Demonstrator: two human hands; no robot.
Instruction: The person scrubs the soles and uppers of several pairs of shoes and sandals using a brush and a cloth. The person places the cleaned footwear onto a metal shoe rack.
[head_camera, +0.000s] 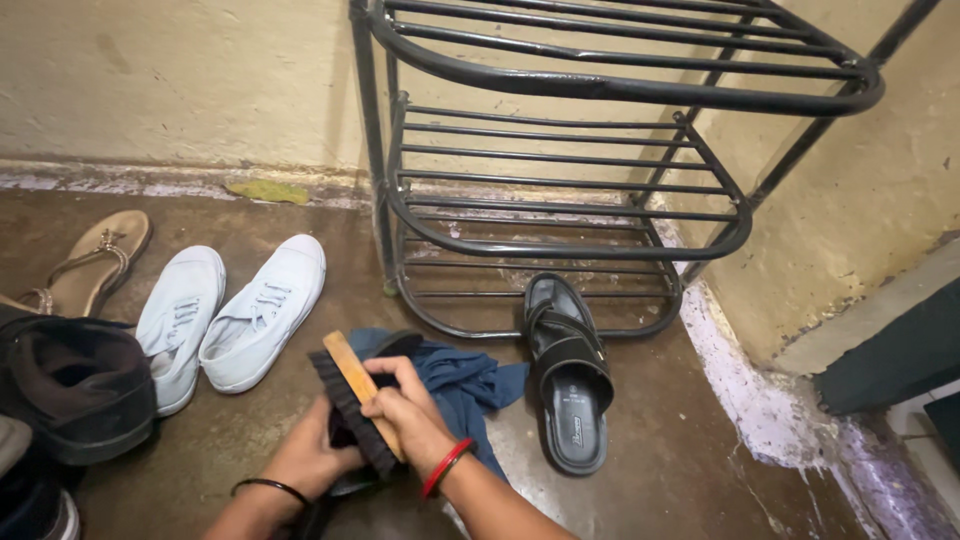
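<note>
Brown floor (660, 450) bears white sneakers (225, 315), black sandal (568, 372), blue cloth (470, 385), metal rack (560, 200).

head camera looking steeply down, close over the hands, facing the floor corner and metal rack (560, 200)

white sneakers (230, 315), metal rack (570, 170), tan sandal (95, 262)

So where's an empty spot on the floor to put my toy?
Bare floor lies between the black sandal and the wall skirting on the right, and behind the white canvas sneakers toward the back wall. It is crowded around the hands, the wooden brush and the blue cloth, and by the shoes at left.
</note>
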